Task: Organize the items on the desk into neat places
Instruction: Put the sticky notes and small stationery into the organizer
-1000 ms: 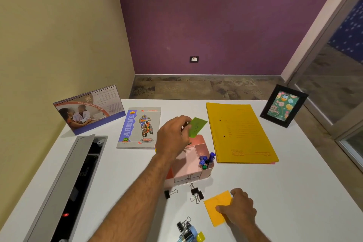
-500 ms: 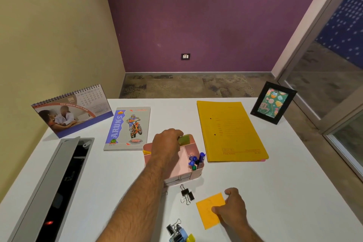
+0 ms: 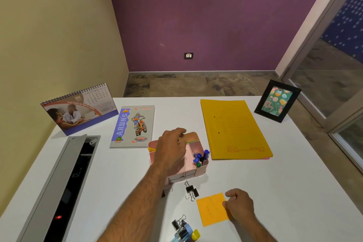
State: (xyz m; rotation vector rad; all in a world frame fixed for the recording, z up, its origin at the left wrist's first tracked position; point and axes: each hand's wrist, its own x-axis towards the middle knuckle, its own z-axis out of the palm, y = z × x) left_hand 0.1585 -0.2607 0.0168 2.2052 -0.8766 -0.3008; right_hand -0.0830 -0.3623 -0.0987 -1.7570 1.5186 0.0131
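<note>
Pink organizer (image 3: pixel 198 172), frame centre, holds pens (image 3: pixel 200 158); left hand (image 3: pixel 170 149) curls over it, grip unclear. Right hand (image 3: pixel 240 205) pinches orange note (image 3: pixel 211 210), lower right; binder clips (image 3: pixel 191 191) lie unsorted.

The left hand (image 3: pixel 170 149) reaches forward on an outstretched bare forearm, knuckles up, fingers bent downward (their tips are hidden under the palm). The right hand (image 3: pixel 240 205) lies nearer the body, knuckles up, fingers curled toward its left.

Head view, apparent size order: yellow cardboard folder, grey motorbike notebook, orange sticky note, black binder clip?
1. yellow cardboard folder
2. grey motorbike notebook
3. orange sticky note, nearer the camera
4. black binder clip
</note>
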